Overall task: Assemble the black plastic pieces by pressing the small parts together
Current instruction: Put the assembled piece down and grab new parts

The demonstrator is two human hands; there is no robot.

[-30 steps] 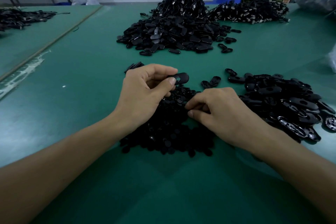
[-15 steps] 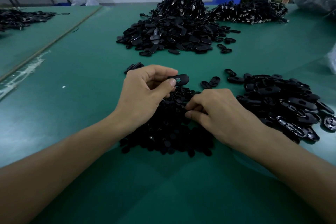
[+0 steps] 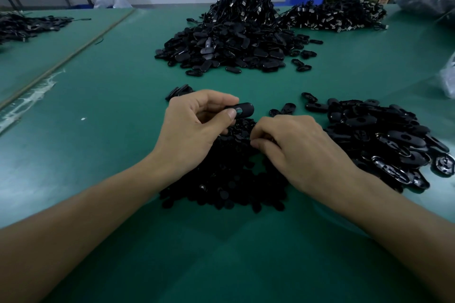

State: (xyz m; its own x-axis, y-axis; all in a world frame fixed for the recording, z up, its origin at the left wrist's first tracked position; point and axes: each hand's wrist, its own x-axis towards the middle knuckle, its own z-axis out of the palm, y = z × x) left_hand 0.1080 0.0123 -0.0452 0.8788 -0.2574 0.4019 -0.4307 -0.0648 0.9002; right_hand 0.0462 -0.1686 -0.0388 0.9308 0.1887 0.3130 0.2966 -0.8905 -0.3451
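Fingers of the left hand pinch one end of an oval black shell just above the pile of small round inserts on the counter. The right hand curls its fingers into that pile; whether they hold one is hidden. Best to single one out, then press it squarely into the shell's hole. The shell's long axis runs left-right, free end rightward.

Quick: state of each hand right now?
Left hand: pinching a black oval piece.
Right hand: fingers curled in the pile of small black parts; holding one or not cannot be told.
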